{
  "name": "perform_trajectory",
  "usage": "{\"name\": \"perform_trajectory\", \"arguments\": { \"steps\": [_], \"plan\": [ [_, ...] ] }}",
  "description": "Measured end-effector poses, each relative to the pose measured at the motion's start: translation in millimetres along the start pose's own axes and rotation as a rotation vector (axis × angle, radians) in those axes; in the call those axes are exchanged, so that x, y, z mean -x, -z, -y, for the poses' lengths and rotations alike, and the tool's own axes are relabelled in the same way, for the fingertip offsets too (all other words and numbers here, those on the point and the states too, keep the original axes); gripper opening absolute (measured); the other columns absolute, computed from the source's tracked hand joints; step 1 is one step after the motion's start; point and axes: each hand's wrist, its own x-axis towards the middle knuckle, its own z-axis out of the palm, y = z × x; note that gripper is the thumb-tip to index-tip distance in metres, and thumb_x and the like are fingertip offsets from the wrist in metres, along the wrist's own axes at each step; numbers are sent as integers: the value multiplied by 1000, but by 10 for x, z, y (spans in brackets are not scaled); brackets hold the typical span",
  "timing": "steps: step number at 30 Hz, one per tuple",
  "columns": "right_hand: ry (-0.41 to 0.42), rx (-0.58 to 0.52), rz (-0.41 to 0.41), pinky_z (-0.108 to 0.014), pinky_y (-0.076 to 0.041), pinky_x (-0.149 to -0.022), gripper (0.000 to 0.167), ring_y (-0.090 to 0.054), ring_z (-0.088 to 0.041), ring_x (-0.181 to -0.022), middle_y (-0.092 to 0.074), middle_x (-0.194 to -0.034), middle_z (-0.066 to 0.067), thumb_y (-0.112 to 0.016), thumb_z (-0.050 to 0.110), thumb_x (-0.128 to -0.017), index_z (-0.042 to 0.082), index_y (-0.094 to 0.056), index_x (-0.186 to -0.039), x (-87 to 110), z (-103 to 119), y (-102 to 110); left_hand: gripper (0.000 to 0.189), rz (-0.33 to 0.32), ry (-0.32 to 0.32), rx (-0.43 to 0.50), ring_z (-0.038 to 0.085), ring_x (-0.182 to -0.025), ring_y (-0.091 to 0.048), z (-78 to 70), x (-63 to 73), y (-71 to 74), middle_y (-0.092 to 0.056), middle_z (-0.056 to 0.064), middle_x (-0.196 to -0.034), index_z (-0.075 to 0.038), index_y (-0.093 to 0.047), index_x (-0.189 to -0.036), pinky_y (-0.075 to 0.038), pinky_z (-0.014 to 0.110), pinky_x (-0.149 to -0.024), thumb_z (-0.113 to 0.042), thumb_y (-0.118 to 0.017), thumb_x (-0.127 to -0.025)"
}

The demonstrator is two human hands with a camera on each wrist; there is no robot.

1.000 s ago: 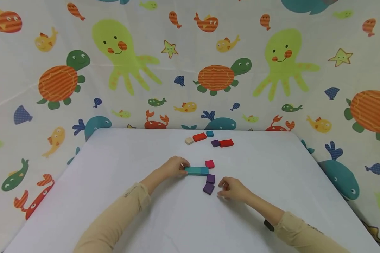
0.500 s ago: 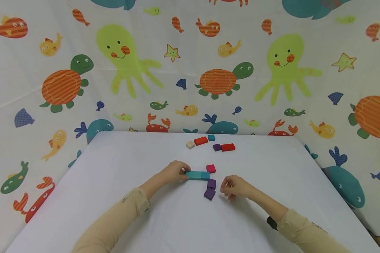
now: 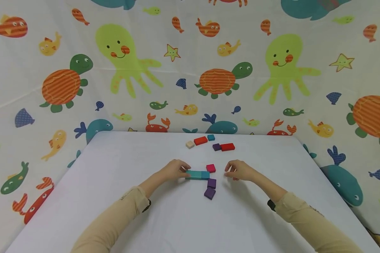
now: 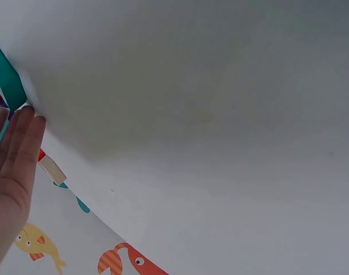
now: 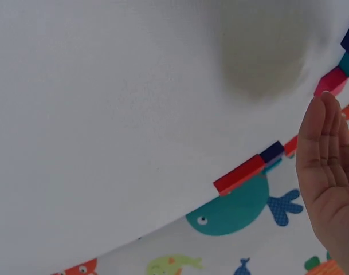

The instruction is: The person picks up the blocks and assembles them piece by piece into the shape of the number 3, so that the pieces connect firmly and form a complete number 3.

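My left hand (image 3: 175, 169) is at the left end of a long teal block (image 3: 194, 175), pinching that end between thumb and fingers. A short blue block (image 3: 205, 175) continues the row on the right. Behind it sits a pinkish-red block (image 3: 210, 168); in front are a purple block (image 3: 211, 183) and a second, turned purple block (image 3: 210, 193). My right hand (image 3: 240, 170) hovers to the right of the pinkish-red block, fingers loosely bent and holding nothing. The right wrist view shows its fingers (image 5: 323, 123) in front of the pinkish-red block (image 5: 333, 81).
Near the table's far edge lie a cream block (image 3: 190, 144), a red block (image 3: 201, 140), a blue block (image 3: 211, 137), a purple block (image 3: 216, 147) and another red block (image 3: 228, 147). A sea-animal cloth (image 3: 177, 45) hangs behind the white table (image 3: 130, 151).
My right hand has moved away from beside the purple blocks, farther back, to beside the pinkish-red block. The left hand stays at the teal block's end. The blocks keep their arrangement.
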Motion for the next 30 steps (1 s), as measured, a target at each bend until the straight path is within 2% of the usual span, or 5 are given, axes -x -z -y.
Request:
{"name": "perform_trajectory", "arguments": {
  "steps": [7,14,20,26,30],
  "plan": [
    [15,48,-9,-22,-49,-60,21,-53,-13,-62,-60,-79,-8,-63,15,-89,-3,-59,-100,-28,-86,100,32,2,-29,-10,20,-101,-64,-30,-61,-7,-68,8,-114,-5,-67,-115,-54,31,-86,-20,-69,-86],
    [59,136,-58,-23,-46,-64,21,-51,-14,-71,-61,-80,-7,-65,14,-88,-1,-60,-100,-53,-140,112,31,-8,30,5,18,-98,-62,-67,-57,3,-68,5,-111,-8,-67,-115,-54,31,-84,-22,-67,-87],
    [45,195,-98,-25,-49,-67,21,-51,-16,-74,-60,-82,-7,-66,15,-87,1,-60,-102,-110,-200,151,30,-13,27,2,16,-96,-62,-61,-88,-31,-69,5,-108,-8,-68,-113,-55,30,-81,-24,-67,-87],
    [12,228,-116,-27,-52,-69,23,-53,-16,-74,-61,-84,-8,-67,14,-87,0,-60,-104,-154,-257,204,27,-59,-2,-35,17,-95,-60,-91,-133,-43,-68,4,-105,-9,-69,-111,-53,32,-83,-23,-66,-88],
    [25,257,-151,-31,-52,-73,22,-54,-19,-76,-62,-86,-11,-66,13,-87,-1,-60,-103,-198,-301,224,25,-97,-24,-64,17,-95,-58,-139,-202,-39,-69,5,-102,-8,-70,-109,-53,32,-85,-22,-65,-89]
  ]
}}
